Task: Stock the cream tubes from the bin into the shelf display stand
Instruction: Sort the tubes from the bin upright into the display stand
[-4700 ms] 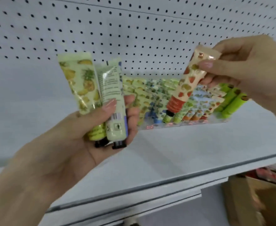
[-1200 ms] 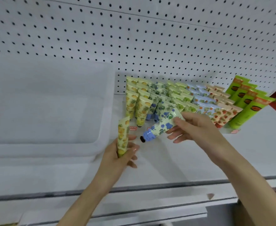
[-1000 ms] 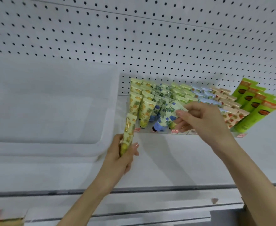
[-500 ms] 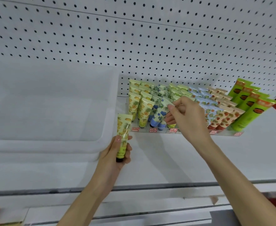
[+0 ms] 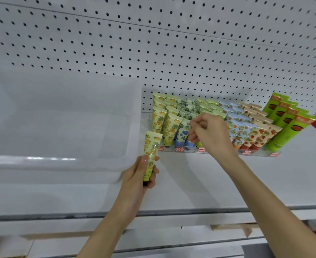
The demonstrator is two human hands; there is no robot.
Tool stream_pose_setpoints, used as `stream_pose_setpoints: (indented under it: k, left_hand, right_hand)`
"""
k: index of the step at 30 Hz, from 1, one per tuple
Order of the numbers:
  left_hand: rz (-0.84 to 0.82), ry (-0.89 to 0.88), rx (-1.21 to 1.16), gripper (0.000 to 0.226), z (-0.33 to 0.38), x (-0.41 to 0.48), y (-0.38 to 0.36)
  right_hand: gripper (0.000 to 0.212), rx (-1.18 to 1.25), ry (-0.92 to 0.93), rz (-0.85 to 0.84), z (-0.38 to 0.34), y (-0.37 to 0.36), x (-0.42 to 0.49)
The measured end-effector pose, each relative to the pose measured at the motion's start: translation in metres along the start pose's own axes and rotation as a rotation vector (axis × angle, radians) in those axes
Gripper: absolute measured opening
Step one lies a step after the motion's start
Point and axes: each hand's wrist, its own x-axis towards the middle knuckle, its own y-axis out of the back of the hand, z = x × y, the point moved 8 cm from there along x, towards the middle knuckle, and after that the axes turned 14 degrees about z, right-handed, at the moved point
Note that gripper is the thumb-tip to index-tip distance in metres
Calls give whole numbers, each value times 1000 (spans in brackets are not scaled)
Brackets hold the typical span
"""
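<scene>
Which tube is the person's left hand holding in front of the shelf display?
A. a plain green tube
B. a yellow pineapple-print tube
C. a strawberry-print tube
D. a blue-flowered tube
B: the left hand grips a yellow pineapple-print tube upright just in front of the display stand, while the right hand pinches a blue-flowered tube in the stand.

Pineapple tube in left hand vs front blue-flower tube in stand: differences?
Pineapple tube is gripped by the left hand, outside the display stand; blue-flower tube sits slotted in its front row. Pineapple tube has yellow fruit print; blue-flower tube has blue blooms. Both point cap down.
</scene>
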Motion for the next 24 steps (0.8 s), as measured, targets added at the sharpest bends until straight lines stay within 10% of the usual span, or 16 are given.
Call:
stream_pose_setpoints:
  k: [24]
  left_hand:
    - [-103, 30, -3, 31, 0, 4, -6]
  right_hand:
    - [13, 68, 48, 85, -15, 24, 1]
